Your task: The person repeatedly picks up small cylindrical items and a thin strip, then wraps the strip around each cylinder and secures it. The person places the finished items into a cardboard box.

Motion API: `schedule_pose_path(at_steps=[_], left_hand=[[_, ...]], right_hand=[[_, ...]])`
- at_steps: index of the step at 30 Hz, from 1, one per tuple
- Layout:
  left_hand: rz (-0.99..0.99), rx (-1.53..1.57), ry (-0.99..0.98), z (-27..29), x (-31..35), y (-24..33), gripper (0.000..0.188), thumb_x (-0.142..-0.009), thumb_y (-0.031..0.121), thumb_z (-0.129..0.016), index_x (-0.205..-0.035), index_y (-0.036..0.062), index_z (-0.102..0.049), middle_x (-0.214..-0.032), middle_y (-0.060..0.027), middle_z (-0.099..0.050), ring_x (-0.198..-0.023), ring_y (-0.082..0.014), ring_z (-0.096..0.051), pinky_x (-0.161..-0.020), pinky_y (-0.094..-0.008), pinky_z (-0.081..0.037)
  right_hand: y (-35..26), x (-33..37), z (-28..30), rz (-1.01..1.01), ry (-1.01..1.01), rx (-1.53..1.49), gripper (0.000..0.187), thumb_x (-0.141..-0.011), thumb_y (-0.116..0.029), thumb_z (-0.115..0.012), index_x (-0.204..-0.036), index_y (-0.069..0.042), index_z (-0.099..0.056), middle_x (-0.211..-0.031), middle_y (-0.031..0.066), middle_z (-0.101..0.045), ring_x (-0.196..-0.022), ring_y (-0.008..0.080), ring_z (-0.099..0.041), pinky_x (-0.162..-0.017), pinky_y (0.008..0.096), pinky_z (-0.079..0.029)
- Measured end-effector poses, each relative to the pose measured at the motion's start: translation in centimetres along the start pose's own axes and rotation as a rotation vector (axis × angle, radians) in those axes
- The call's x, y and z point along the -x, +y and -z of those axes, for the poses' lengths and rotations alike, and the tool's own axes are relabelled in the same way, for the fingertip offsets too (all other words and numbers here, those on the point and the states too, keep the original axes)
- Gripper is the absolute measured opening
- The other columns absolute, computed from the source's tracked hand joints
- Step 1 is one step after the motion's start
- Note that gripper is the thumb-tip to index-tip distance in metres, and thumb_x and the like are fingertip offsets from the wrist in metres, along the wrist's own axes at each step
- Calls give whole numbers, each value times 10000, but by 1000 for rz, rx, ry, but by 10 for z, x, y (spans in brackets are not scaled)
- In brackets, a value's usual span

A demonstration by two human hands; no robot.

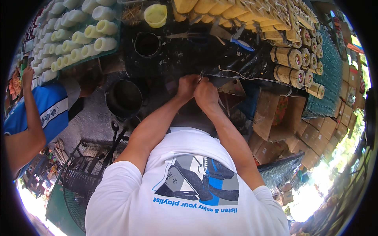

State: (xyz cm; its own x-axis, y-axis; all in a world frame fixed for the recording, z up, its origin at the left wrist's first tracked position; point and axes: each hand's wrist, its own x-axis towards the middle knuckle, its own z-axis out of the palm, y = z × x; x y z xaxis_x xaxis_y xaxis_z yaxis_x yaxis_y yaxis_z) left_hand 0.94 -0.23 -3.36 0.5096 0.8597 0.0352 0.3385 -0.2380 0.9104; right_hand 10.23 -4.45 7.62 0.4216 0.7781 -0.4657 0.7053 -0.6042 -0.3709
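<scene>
My left hand (pixel 188 87) and my right hand (pixel 206 93) meet at the near edge of a dark work table (pixel 177 59). Their fingertips pinch together on something small that I cannot make out. A thin pale cord (pixel 240 76) runs along the table edge just right of the fingers; whether it reaches into them is unclear. Beyond my hands lie a knife with a blue handle (pixel 243 45) and a long pointed blade (pixel 176 35). A dark pot (pixel 147 45) sits farther left, with a pale yellow tub (pixel 155 15) behind it.
Bamboo tubes (pixel 285 57) with dark bands are stacked at the right. Pale wax-like cups (pixel 105 44) fill a tray at the far left. A large dark pot (pixel 124 98) stands low left, near another person (pixel 43 110). An open cardboard box (pixel 277 118) is at the right; a fan (pixel 84 179) stands lower left.
</scene>
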Motion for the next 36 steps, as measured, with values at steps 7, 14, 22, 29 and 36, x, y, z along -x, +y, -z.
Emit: schedule_pose_path(at_steps=[7, 14, 22, 29, 36], left_hand=[[40, 29, -35, 5, -3, 9, 148, -843, 119, -742, -967, 42, -762, -850, -207, -718, -787, -391, -701, -706, -457, -553], [43, 24, -4, 5, -4, 16, 92, -855, 70, -720, -930, 25, -750, -822, -214, -706, -764, -402, -695, -683, -463, -555], [35, 47, 8, 2, -2, 11, 105, -850, 98, -728, -931, 34, -748, -807, -215, -698, -765, -402, -692, -678, -464, -547], [-6, -32, -37, -2, -1, 0, 121, -857, 175, -716, -910, 67, -732, -809, -169, -704, -764, -393, -682, -663, -459, -541], [-92, -38, -51, -3, 2, -3, 132, -838, 169, -715, -925, 71, -712, -843, -157, -700, -795, -382, -682, -681, -466, -542]], right_hand=[[18, 2, -10, 0, 12, -147, 250, -992, -152, -509, -1011, 79, -604, -865, 354, -676, -879, 548, -665, -790, 614, -518], [14, -3, 1, 83, 116, -198, 247, -977, -158, -516, -998, 74, -594, -778, 336, -674, -770, 531, -678, -716, 613, -538], [19, -10, -4, 83, 56, -167, 285, -997, -189, -504, -1006, 80, -596, -799, 340, -679, -805, 529, -685, -738, 609, -541], [10, -7, 5, 1, 11, -201, 314, -1034, -222, -493, -991, 67, -609, -844, 358, -673, -872, 559, -659, -788, 625, -514], [16, -10, -10, 63, 36, -158, 304, -1026, -203, -505, -947, 73, -603, -791, 335, -674, -820, 527, -679, -751, 592, -536]])
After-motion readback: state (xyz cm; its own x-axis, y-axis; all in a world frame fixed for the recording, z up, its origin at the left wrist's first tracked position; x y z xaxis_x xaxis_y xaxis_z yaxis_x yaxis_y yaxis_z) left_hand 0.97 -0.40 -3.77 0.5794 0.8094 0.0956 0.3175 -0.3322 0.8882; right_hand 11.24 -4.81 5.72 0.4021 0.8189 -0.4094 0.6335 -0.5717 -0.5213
